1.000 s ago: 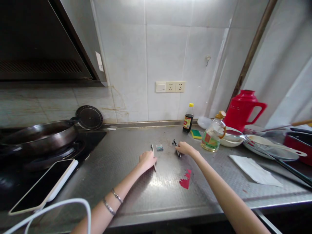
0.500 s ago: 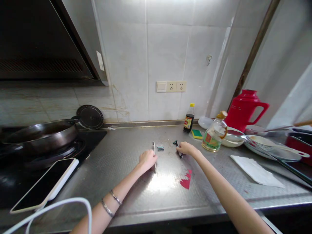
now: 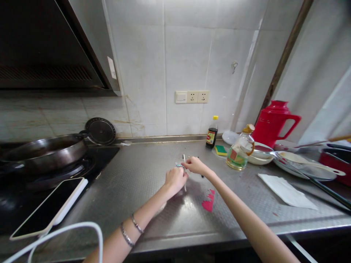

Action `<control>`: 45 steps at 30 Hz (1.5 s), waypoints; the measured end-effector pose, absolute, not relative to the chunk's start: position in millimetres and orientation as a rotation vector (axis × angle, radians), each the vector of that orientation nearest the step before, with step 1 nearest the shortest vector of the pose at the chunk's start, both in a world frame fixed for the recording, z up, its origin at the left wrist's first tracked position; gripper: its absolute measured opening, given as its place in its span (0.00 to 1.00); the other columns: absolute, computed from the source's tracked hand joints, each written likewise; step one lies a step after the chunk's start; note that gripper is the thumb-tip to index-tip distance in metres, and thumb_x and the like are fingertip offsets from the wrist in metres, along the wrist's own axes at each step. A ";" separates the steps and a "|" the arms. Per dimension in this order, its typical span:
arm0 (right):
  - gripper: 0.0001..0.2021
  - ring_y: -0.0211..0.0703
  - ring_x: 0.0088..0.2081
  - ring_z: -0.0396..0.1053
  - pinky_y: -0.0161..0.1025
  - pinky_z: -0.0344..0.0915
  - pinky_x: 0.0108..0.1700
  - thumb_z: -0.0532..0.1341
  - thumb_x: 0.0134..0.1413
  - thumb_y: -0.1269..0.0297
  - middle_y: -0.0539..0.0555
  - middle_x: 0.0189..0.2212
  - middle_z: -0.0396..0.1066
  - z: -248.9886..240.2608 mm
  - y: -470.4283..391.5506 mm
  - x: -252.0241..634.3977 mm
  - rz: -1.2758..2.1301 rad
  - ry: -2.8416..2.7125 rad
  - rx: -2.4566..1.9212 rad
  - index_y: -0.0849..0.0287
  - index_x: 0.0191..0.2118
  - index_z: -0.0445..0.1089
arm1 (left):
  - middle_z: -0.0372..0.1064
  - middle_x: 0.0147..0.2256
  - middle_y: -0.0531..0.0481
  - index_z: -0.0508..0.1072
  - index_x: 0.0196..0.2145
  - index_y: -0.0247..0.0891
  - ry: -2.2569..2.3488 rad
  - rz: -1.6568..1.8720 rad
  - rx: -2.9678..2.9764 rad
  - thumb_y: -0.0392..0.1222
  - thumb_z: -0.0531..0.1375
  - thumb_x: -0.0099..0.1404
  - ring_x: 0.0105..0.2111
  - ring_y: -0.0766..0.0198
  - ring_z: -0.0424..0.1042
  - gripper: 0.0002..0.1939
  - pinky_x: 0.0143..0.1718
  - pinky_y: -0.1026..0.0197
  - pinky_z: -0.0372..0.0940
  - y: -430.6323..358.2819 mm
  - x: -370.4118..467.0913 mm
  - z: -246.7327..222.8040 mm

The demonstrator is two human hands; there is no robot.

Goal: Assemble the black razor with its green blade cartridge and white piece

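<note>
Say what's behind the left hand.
A small greenish piece shows just beyond the left hand. A pale strip shows at both ends; its middle is covered, and anything underneath is hidden.

Shiny metal and smooth tile, with some glass, plastic and paper.
The counter (image 3: pixel 128 182) looks like steel, glossy but finely textured, with a bright reflection on it. The wall tiles (image 3: pixel 186 58) are smooth, with a soft shine. The pan (image 3: pixel 67 151) is of polished metal, and the stove top (image 3: pixel 16 199) under it has a dark, glossy surface. The red flask (image 3: pixel 270 126) seems to be shiny plastic; the oil bottle (image 3: pixel 236 160) is clear and smooth. The sponge (image 3: pixel 221 151) looks matt, and the napkin (image 3: pixel 286 190) is soft, matt paper. The bracelets (image 3: pixel 126 235) are shiny metal. The thin pale strip (image 3: pixel 185 187) looks matt, but its material I cannot tell.
</note>
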State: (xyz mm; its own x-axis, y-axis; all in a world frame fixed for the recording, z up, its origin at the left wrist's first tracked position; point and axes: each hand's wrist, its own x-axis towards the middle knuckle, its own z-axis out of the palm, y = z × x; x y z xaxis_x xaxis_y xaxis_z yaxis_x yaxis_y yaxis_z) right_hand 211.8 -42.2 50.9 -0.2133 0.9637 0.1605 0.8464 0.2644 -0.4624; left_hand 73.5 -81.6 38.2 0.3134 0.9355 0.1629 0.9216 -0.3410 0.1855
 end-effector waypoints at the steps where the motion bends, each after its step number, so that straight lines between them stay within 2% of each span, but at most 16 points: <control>1: 0.18 0.33 0.19 0.59 0.30 0.50 0.22 0.54 0.51 0.59 0.49 0.10 0.59 51.0 -43.2 210.3 0.386 -2.118 -1.658 0.64 0.18 0.69 | 0.73 0.35 0.41 0.72 0.38 0.36 1.763 0.368 2.502 0.43 0.47 0.62 0.38 0.54 0.72 0.16 0.35 0.59 0.63 -83.4 76.0 39.7; 4: 0.15 0.33 0.19 0.60 0.29 0.50 0.22 0.54 0.49 0.64 0.49 0.11 0.60 50.5 -44.0 210.0 0.355 -2.092 -1.734 0.65 0.18 0.70 | 0.73 0.36 0.41 0.72 0.39 0.37 1.735 0.382 2.508 0.44 0.48 0.62 0.38 0.54 0.72 0.16 0.36 0.58 0.63 -87.1 81.9 42.4; 10: 0.15 0.33 0.20 0.62 0.29 0.52 0.22 0.53 0.48 0.67 0.52 0.14 0.65 55.0 -34.3 232.6 0.338 -2.114 -1.842 0.66 0.18 0.70 | 0.72 0.35 0.42 0.71 0.38 0.38 1.682 0.435 2.517 0.57 0.44 0.63 0.37 0.54 0.71 0.24 0.37 0.56 0.63 -84.4 84.8 41.3; 14: 0.13 0.35 0.20 0.64 0.29 0.54 0.22 0.54 0.48 0.68 0.54 0.15 0.67 61.9 -21.0 269.6 0.331 -2.127 -1.983 0.66 0.19 0.69 | 0.70 0.40 0.44 0.69 0.40 0.38 1.555 0.477 2.611 0.50 0.51 0.61 0.41 0.56 0.68 0.16 0.39 0.58 0.62 -64.5 71.9 38.4; 16: 0.13 0.36 0.17 0.63 0.31 0.55 0.21 0.54 0.47 0.68 0.55 0.15 0.67 62.6 -15.1 288.2 0.363 -2.139 -2.067 0.66 0.18 0.69 | 0.68 0.41 0.44 0.68 0.41 0.37 1.530 0.510 2.639 0.47 0.53 0.60 0.44 0.56 0.65 0.15 0.42 0.58 0.60 -50.4 62.7 35.9; 19: 0.13 0.37 0.15 0.62 0.32 0.56 0.20 0.54 0.47 0.68 0.56 0.14 0.66 58.0 -9.0 307.8 0.418 -2.163 -2.170 0.66 0.17 0.69 | 0.65 0.43 0.42 0.67 0.43 0.36 1.495 0.486 2.673 0.50 0.55 0.57 0.46 0.54 0.62 0.19 0.47 0.56 0.57 -29.9 50.8 30.4; 25: 0.13 0.36 0.15 0.62 0.32 0.57 0.20 0.54 0.47 0.67 0.55 0.14 0.66 40.9 -4.0 315.8 0.471 -2.199 -2.267 0.66 0.18 0.68 | 0.63 0.45 0.42 0.66 0.46 0.37 1.546 0.351 2.639 0.57 0.56 0.53 0.47 0.51 0.60 0.27 0.46 0.55 0.57 -4.1 44.7 19.6; 35: 0.14 0.39 0.20 0.67 0.32 0.58 0.21 0.57 0.48 0.63 0.59 0.19 0.71 35.1 4.8 312.7 0.459 -2.226 -2.233 0.66 0.19 0.70 | 0.63 0.42 0.42 0.70 0.41 0.40 1.561 0.273 2.664 0.55 0.57 0.52 0.47 0.49 0.59 0.22 0.45 0.54 0.56 8.1 48.9 12.1; 41: 0.15 0.41 0.22 0.69 0.32 0.58 0.22 0.56 0.50 0.61 0.61 0.21 0.72 29.4 5.7 313.4 0.392 -2.243 -2.211 0.66 0.20 0.71 | 0.62 0.44 0.41 0.68 0.43 0.38 1.593 0.306 2.637 0.59 0.55 0.52 0.47 0.49 0.58 0.26 0.46 0.53 0.55 12.4 48.7 7.4; 45: 0.17 0.41 0.22 0.69 0.32 0.58 0.22 0.55 0.51 0.59 0.61 0.21 0.72 27.5 3.5 314.4 0.353 -2.252 -2.197 0.66 0.22 0.72 | 0.62 0.43 0.42 0.69 0.42 0.38 1.590 0.292 2.633 0.58 0.55 0.53 0.47 0.50 0.59 0.25 0.45 0.53 0.55 13.5 48.0 6.1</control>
State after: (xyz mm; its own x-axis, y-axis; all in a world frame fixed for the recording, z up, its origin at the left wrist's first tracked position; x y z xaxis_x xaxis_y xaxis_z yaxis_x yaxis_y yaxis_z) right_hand 314.4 3.5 27.5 -0.0365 0.9845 -0.1717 0.9898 0.0120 -0.1419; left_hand 48.0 13.5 6.1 0.4528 0.8815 0.1340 0.8716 -0.4693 0.1418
